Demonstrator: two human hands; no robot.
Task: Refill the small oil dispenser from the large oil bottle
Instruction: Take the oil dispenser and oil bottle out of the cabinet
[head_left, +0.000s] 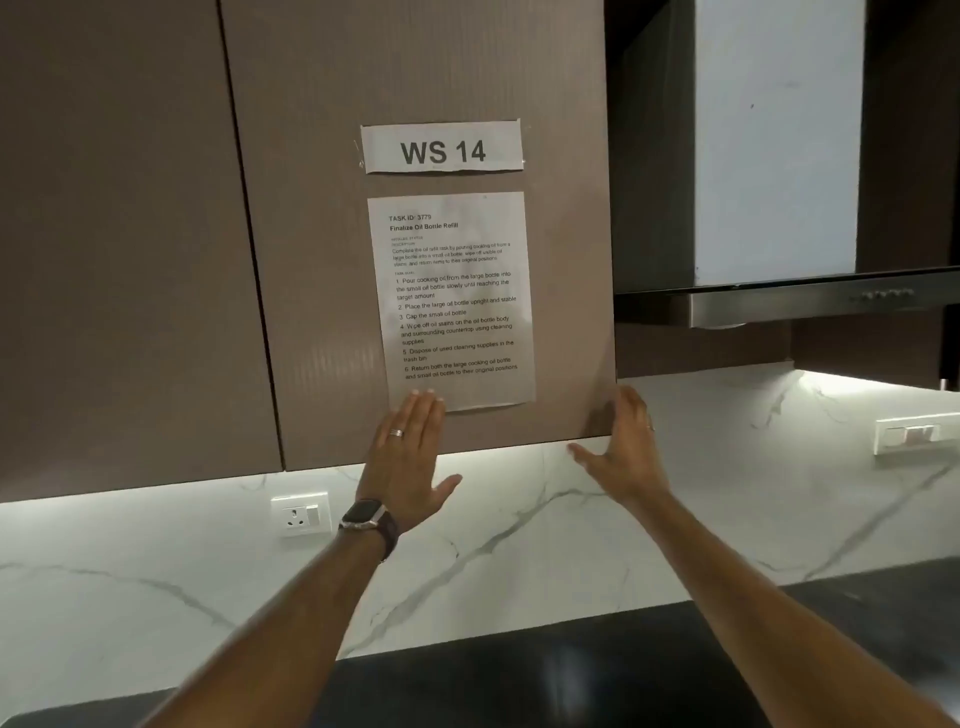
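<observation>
Neither the large oil bottle nor the small oil dispenser is in view. My left hand (410, 457) is raised flat against the brown upper cabinet door (322, 322), fingers straight, fingertips at the bottom of the taped task sheet (452, 301). My right hand (623, 447) is raised with straight fingers at the door's lower right corner. Neither hand holds anything.
A "WS 14" label (441, 148) is taped above the task sheet. A steel range hood (810, 304) hangs to the right. The white marble backsplash (519, 545) carries a wall socket (301, 514) and a switch plate (917, 434). A dark countertop (545, 680) runs below.
</observation>
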